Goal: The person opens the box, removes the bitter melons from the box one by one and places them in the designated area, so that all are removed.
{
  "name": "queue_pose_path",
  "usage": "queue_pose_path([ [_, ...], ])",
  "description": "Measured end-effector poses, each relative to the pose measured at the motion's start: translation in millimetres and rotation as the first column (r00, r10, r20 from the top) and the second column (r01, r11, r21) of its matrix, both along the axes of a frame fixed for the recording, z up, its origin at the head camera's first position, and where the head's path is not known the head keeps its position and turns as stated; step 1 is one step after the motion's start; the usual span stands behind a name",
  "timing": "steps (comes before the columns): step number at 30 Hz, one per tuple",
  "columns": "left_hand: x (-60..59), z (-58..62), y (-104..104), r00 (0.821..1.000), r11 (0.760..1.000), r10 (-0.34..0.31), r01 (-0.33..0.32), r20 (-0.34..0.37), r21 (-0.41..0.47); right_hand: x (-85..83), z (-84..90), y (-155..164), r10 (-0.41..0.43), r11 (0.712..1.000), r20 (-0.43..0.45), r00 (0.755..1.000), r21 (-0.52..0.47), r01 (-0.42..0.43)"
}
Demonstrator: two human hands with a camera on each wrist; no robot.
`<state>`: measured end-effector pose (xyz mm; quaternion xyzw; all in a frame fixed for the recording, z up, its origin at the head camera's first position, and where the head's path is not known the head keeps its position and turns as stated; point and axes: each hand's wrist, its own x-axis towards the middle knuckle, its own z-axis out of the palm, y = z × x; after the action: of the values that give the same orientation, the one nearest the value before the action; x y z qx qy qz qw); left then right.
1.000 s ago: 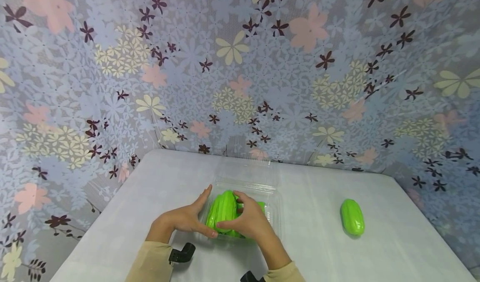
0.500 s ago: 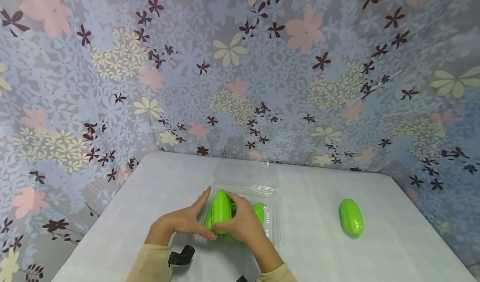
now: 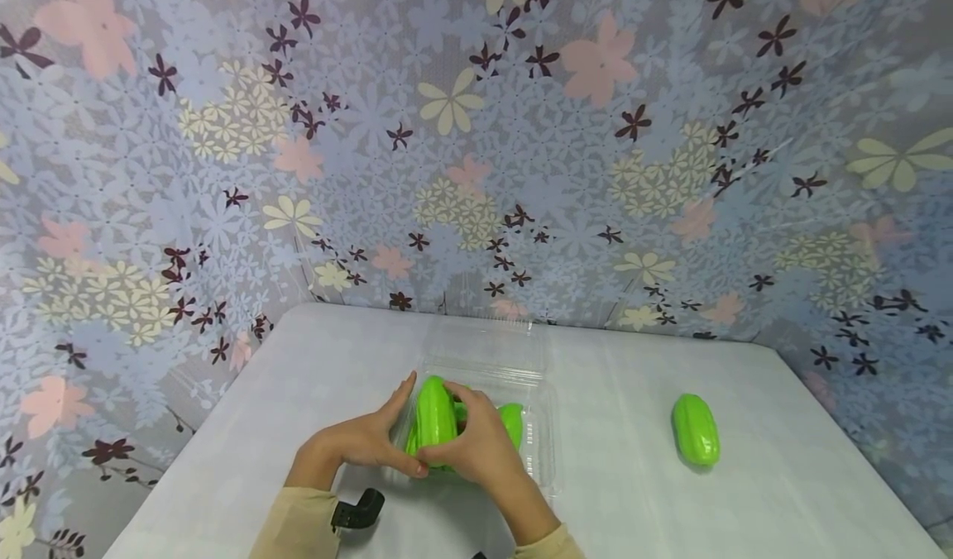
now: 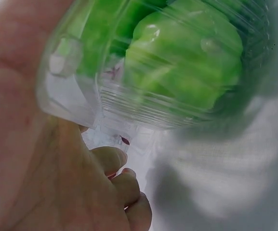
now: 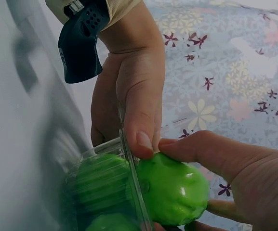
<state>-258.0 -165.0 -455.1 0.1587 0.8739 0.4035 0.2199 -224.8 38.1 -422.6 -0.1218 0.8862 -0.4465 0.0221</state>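
Note:
A clear plastic clamshell container [image 3: 547, 451] stands with its lid [image 3: 480, 344] folded back. My right hand [image 3: 484, 443] holds a glossy, ridged green fruit [image 3: 435, 418] between thumb and fingers, at the container's left side. More green fruit [image 3: 512, 422] lies inside. My left hand [image 3: 361, 439] spans the container's left side, thumb at the front corner and fingers toward the back. In the right wrist view the left thumb [image 5: 145, 137] lies at the rim, beside the held fruit. Through the clear wall in the left wrist view, green fruit [image 4: 184, 60] shows.
Another ridged green fruit [image 3: 696, 431] lies by itself on the right of the white-covered table [image 3: 618, 394]. Behind the table hangs a flowered cloth [image 3: 372, 170]. A black wrist device [image 3: 359, 509] sits at the left sleeve.
My right hand has moved left with the green fruit, which now stands over the container's left side. The left hand stays almost where it was.

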Motion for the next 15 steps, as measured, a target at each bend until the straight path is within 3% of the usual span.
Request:
queue_pose_path([
  [15, -0.1, -0.9, 2, 1.0, 1.0, 0.012, -0.012, 0.004, 0.002, 4.0, 5.4, 21, 0.002, 0.985, 0.039, 0.999, -0.171, 0.005],
])
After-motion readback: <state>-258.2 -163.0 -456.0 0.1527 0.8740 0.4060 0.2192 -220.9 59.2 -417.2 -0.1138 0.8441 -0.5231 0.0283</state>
